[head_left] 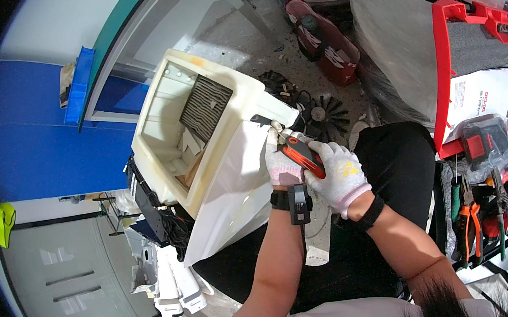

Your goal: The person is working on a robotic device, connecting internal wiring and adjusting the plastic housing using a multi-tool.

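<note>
Both my hands wear white knit gloves and meet near the middle. My right hand point(339, 177) is closed around a red-and-black handheld tool point(302, 156), shaped like a folding tool; its exact kind does not show clearly. Pressed against the tool's far end is my left hand point(280, 158), fingers drawn together; what lies between its fingertips is too small to make out. Just left of the hands, a smooth white panel point(232, 189) leans against a cream plastic housing point(183, 63). Inside the open housing sit a dark ribbed grille point(205, 107) and loose pieces.
Black fan wheels point(326, 114) lie on the floor beyond my hands, near a red bag point(336, 58). At right stand a red-edged case point(445, 74), a bagged battery pack point(484, 145) and orange-handled pliers point(469, 221). Black cables point(177, 230) hang left of the housing.
</note>
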Tool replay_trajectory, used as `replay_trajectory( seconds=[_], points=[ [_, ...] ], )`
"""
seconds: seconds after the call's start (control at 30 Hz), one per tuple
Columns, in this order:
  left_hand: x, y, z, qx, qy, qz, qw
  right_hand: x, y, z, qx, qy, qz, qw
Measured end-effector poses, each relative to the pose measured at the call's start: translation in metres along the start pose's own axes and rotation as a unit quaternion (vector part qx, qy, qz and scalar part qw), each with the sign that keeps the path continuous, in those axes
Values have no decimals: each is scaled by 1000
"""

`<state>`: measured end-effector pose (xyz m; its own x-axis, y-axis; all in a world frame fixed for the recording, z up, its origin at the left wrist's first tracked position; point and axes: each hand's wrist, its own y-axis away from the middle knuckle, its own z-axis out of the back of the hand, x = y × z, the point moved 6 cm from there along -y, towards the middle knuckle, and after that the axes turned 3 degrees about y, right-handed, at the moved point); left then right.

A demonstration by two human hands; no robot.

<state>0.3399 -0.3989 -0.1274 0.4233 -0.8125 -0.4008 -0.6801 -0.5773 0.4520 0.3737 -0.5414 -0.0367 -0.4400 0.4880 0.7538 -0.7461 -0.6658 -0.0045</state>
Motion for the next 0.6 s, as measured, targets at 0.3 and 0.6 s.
replay_trajectory(
  seconds=[0.3, 0.6],
  points=[
    [7, 2, -15, 146, 122, 76, 979, 2, 0, 11, 29, -12, -14, 999],
    [5, 10, -6, 7, 30, 56, 998, -5, -3, 22, 37, -167, -52, 984]
  ],
)
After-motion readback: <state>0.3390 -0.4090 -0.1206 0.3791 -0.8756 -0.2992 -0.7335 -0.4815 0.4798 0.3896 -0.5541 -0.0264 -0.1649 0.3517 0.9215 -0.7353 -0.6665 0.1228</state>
